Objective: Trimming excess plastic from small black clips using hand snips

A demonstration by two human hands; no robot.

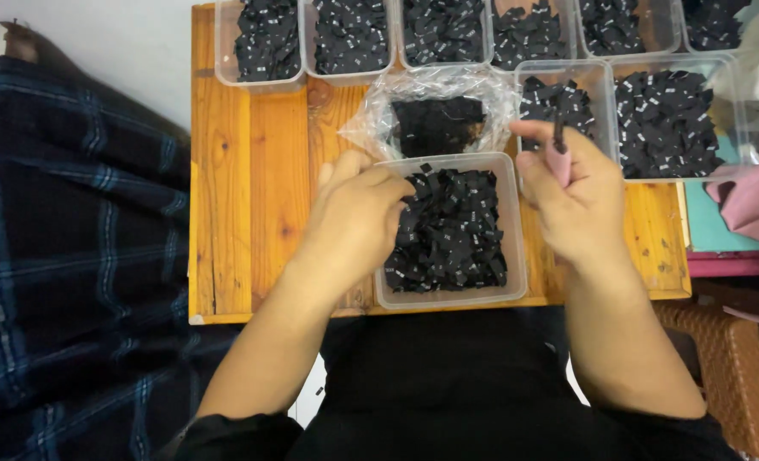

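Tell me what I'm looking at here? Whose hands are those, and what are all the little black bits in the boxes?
This is one picture, taken by a camera worn on a person's head, looking down at their own two hands.

In front of them is a wooden board. On it stand clear plastic tubs full of small black fabric tags with tiny white marks.

The left hand reaches into the nearest tub, its fingers touching the tags inside. The right hand is raised beside that tub and pinches one small black tag between its fingers.

Behind the tub lies a crinkly clear plastic bag with more black pieces inside. More tubs line the back. A dark checked cloth lies on the left.
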